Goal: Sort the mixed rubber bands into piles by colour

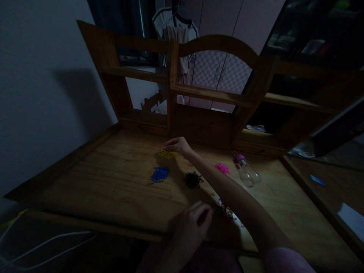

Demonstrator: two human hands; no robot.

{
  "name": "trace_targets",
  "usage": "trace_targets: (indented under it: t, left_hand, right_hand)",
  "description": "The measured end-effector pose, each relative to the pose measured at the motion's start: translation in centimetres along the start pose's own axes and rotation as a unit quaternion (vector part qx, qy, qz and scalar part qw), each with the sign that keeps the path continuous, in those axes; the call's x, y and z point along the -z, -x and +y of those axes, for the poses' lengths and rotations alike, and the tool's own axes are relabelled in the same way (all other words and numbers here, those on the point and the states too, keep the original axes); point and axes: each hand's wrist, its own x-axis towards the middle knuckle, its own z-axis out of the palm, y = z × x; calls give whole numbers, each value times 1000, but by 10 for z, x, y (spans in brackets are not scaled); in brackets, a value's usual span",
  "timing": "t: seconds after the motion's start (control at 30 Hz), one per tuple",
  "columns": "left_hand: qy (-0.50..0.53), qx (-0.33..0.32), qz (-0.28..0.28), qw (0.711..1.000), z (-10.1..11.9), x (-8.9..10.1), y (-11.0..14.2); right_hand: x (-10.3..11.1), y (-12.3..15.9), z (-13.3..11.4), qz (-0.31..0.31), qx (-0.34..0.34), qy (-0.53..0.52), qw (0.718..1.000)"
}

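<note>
My right hand [178,145] reaches across the wooden desk, fingertips pinched at the edge of a pile of yellow rubber bands [170,154]. A thin yellow strand shows at the fingertips. Near the desk's front edge, my left hand [193,222] is curled with thumb and fingers drawn together; whatever they may hold is hidden. Between the hands lie piles of blue rubber bands [159,174] and black rubber bands [193,179]. Beside my right forearm are pink rubber bands [222,168], and a mixed-colour pile [227,212] is partly hidden by that arm.
A clear bottle [247,175] with a pink cap lies right of the pink pile. Wooden shelving [210,91] rises along the desk's back edge, and a wall [42,94] stands at the left. White cords [54,239] hang below the front left edge.
</note>
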Motion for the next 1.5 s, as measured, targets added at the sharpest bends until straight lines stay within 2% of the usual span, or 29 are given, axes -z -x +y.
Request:
trace_targets:
  t: [0.17,0.3,0.37,0.47,0.63,0.7,0.8,1.0,1.13,1.33,1.5]
  left_hand:
    - [3,1,-9,1000,1,0,0]
    - [9,6,-13,1000,3,3,0]
    - [13,6,-13,1000,4,5,0]
    - [22,8,-16,1000,7,7,0]
    - [42,16,-29,999,10,8,-2]
    - [50,19,-33,998,9,7,-2]
    - [57,27,-41,997,6,7,-2]
    - [56,34,-46,997,6,9,0]
    - [49,35,-51,997,5,8,1]
    - [45,33,-45,997,6,8,0]
    - [39,34,-45,998,8,9,-1]
  right_hand:
    - [-4,1,-3,9,-1,5,1000]
    - [14,8,-14,28,17,46,998]
    - [35,20,-22,41,29,81,995]
    - [79,51,-29,55,37,147,987]
    - [152,115,-18,79,-3,220,972]
    - [170,134,-7,80,-31,226,970]
    - [183,152,6,71,-69,213,972]
    - [182,166,9,55,-90,155,982]
    - [172,159,8,58,-72,138,986]
    - [130,113,11,91,-8,181,979]
    - [95,72,1,84,37,310,946]
